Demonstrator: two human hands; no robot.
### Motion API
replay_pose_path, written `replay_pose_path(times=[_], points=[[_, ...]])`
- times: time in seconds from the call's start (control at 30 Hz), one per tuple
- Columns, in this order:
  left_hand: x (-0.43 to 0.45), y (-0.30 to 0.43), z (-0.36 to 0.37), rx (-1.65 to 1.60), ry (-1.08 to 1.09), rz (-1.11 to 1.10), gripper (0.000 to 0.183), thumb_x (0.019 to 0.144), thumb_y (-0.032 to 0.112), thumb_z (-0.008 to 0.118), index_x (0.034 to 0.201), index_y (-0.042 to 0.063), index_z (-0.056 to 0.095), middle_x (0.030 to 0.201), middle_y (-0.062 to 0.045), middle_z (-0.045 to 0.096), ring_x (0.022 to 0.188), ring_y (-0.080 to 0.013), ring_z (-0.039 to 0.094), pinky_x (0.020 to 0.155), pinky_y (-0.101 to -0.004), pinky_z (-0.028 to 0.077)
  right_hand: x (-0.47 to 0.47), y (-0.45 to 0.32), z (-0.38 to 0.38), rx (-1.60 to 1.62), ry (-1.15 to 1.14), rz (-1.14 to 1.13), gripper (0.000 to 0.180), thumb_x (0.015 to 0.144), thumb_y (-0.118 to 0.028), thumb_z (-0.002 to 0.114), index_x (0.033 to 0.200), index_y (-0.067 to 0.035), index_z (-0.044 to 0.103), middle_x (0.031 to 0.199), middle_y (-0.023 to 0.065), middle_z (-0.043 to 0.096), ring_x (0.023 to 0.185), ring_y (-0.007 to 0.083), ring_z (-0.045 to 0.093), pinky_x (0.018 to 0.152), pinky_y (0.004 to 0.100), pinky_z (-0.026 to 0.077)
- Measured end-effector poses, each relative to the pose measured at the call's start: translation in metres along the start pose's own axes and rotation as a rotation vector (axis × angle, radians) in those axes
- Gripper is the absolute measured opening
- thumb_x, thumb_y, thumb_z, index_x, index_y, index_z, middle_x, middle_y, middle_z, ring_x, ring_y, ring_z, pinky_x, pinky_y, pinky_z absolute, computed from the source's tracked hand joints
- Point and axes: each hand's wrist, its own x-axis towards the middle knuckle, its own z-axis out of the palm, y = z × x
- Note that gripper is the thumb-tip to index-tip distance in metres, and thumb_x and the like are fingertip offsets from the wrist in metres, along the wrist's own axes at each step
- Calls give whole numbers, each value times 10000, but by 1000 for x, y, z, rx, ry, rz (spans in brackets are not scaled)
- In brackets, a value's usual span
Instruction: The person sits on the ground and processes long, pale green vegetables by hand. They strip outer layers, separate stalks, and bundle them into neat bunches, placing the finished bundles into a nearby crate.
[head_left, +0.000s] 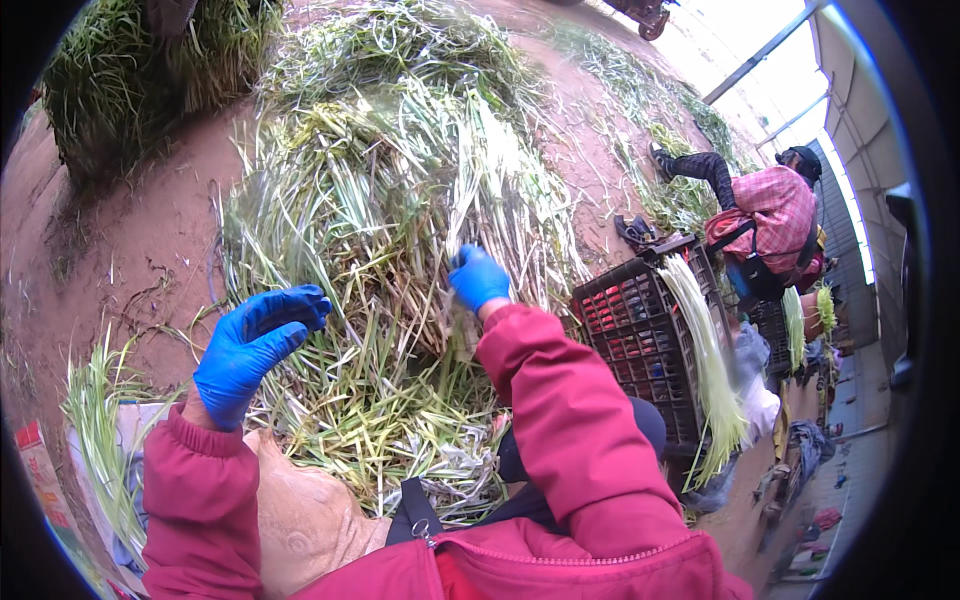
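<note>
A large heap of long-leaved green stalks (360, 255), with pale stems and some yellowed leaves, spreads over the ground before me. My right hand (480, 279), in a blue glove, reaches into the middle of the heap with its fingers closed around a few pale stalks (459, 319), partly blurred. My left hand (259, 345), also gloved in blue, hovers at the heap's left edge. Its fingers are curved and apart from the thumb, with nothing between them. Loose yellow-green leaves (390, 442) lie below both hands, close to my lap.
At right, a dark plastic crate (637, 345) carries a bundle of pale stalks (705, 367). Beyond it sits a person in a checked shirt (772, 214). Bundled greens (120, 97) stand upper left. More stalks (105, 442) lie on a light sheet at lower left.
</note>
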Motion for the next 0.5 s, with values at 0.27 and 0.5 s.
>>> replay_pose_path(times=[0.27, 0.5], points=[[-13, 1, 16, -25, -11, 12, 291, 762, 35, 549, 1046, -10, 511, 994, -86, 567, 914, -150, 531, 829, -270, 406, -231, 4, 107, -488, -1238, -680, 306, 695, -141, 508, 994, -166, 572, 943, 89, 585, 865, 271, 561, 750, 368, 438], [-37, 9, 32, -27, -4, -10, 277, 774, 58, 544, 1036, -23, 503, 1020, -114, 550, 944, -187, 527, 844, -301, 411, -130, 8, 51, 166, -115, -447, 191, 801, -190, 488, 966, -159, 579, 677, 61, 609, 555, 144, 588, 500, 278, 482]])
